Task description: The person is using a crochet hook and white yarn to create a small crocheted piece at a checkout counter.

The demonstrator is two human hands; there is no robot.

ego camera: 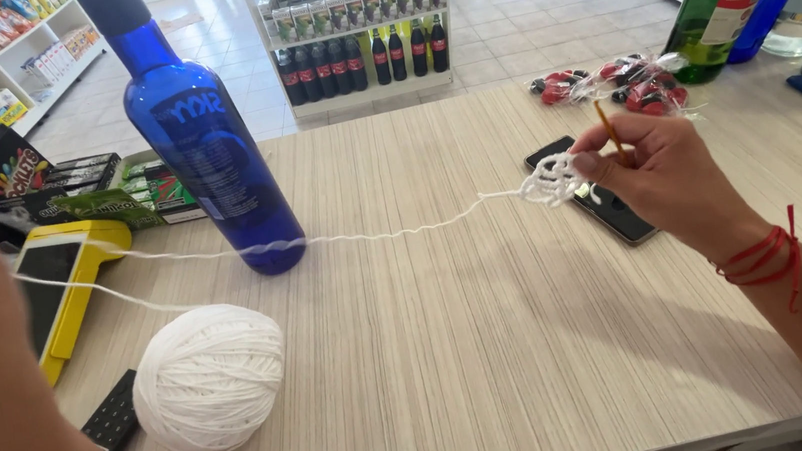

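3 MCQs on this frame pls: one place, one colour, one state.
1. Where is the yarn ball?
A. On the counter near the blue bottle
B. On the phone
C. On the floor

2. What colour is the yarn?
A. Red
B. White
C. Green

3. What does the right hand hold?
A. Nothing
B. The bottle
C. A crochet hook and a small white crocheted piece

Answers: 1 A, the ball rests on the wooden counter just in front of the bottle. 2 B, ball and strand are white. 3 C, its fingers pinch the hook and the piece, above the phone.
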